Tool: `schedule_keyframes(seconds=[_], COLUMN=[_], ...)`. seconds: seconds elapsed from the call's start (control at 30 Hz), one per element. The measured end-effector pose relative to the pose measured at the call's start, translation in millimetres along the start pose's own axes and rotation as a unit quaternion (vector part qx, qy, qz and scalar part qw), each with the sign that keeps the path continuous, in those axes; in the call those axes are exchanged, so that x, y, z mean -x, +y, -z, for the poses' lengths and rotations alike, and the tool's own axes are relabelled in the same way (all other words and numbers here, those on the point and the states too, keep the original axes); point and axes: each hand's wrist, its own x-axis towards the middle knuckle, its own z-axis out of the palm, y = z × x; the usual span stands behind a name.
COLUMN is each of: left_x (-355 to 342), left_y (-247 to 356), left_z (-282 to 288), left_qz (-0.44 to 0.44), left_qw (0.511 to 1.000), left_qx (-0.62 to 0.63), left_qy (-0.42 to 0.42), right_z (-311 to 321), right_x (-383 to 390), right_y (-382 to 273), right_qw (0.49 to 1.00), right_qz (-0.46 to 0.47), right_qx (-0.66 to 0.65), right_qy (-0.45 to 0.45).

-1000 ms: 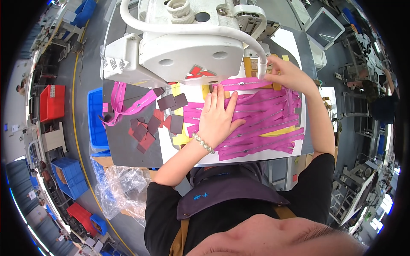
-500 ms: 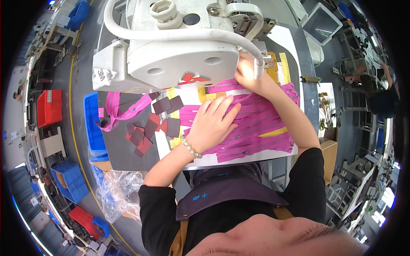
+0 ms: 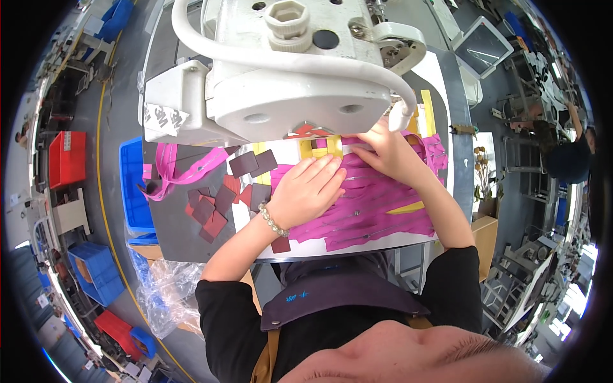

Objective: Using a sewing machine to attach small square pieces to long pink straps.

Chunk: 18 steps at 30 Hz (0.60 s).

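Note:
My left hand (image 3: 311, 190) lies flat, its fingers stretched out side by side. Its fingertips rest at the near edge of a yellow frame (image 3: 332, 148) with a small magenta piece showing in its opening. Under the palm spread several magenta zipper strips (image 3: 357, 198). My right hand (image 3: 388, 153) is right of the frame, thumb and forefinger around the end of a magenta strip; its other fingers are partly hidden. Above both hands looms the white head of a sewing machine (image 3: 300, 102), which covers the needle area. Dark red square patches (image 3: 214, 223) lie loosely to the left.
Looped magenta zipper tape (image 3: 185, 171) lies on the grey tabletop (image 3: 175, 230) at left. Beside it stands a blue bin (image 3: 132, 191), with clear plastic bags (image 3: 169, 297) below. A yellow strip (image 3: 428, 112) and a screen (image 3: 482, 43) are at far right.
My right hand has drawn back from beneath the machine head toward me. My left hand's fingers have come closer together, and more of the yellow frame shows. The whole view has shifted slightly.

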Motion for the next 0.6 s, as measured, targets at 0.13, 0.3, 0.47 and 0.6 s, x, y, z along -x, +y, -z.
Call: schedule_keyframes(seconds=[0.13,0.3,0.47,0.6], left_x=[2.5,5.9,7.3,17.1], left_y=[-2.9,-4.1,-1.8,1.2], left_z=[-2.0,-3.6,-5.1,-7.3], left_qz=[0.03,0.038,0.055,0.093], left_qw=[0.998,0.996,0.992,0.985], left_qx=[0.018,0.019,0.038,0.063], left_qy=[-0.056,-0.082,-0.105,-0.135], right_z=[-1.2,-4.3,-9.4,-9.7], right_x=[8.2,11.7,17.1,15.5], right_y=[8.4,17.8,24.6,20.1], right_qw=[0.999,0.999,0.997,0.998], right_qz=[-0.025,0.006,0.008,0.018], right_qx=[0.008,0.048,0.073,0.05], right_qy=[-0.026,-0.024,-0.007,0.015])
